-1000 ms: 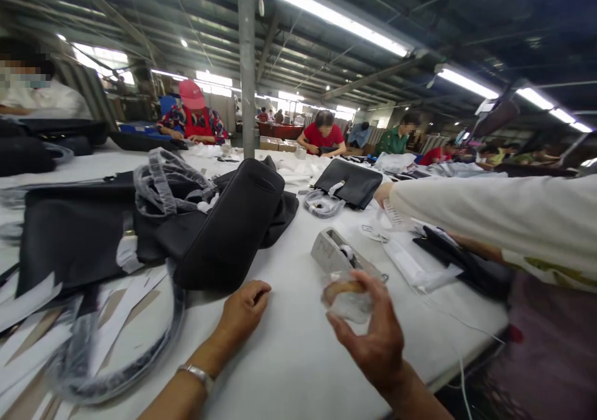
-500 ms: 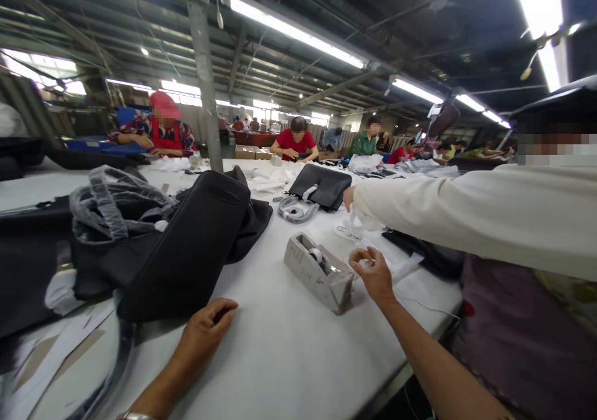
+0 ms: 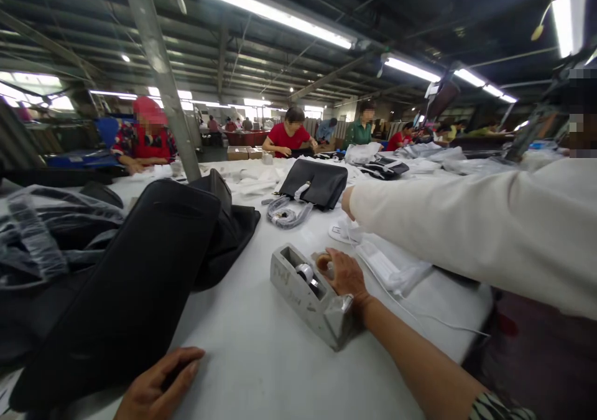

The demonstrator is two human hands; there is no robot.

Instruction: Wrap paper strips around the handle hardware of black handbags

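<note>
My right hand [image 3: 340,274] reaches over the grey tape dispenser [image 3: 308,298] in the middle of the white table [image 3: 261,358]. Its fingers are closed on a tape roll [image 3: 321,261] held just above the dispenser's cradle. My left hand [image 3: 156,386] lies low at the near edge, fingers loosely curled, resting on the table against the bottom of a large black bag [image 3: 125,289]. It holds nothing that I can see.
A co-worker's cream sleeve [image 3: 471,227] stretches in from the right over white packets [image 3: 392,264]. A smaller black bag [image 3: 314,183] and a wrapped strap [image 3: 284,211] lie beyond. Plastic-wrapped handles [image 3: 41,233] sit at left. Other people work at far tables.
My right hand carried the tape roll from near my body out to the dispenser and lowered it there. The view swung right and closer; my left hand stayed by the black bag.
</note>
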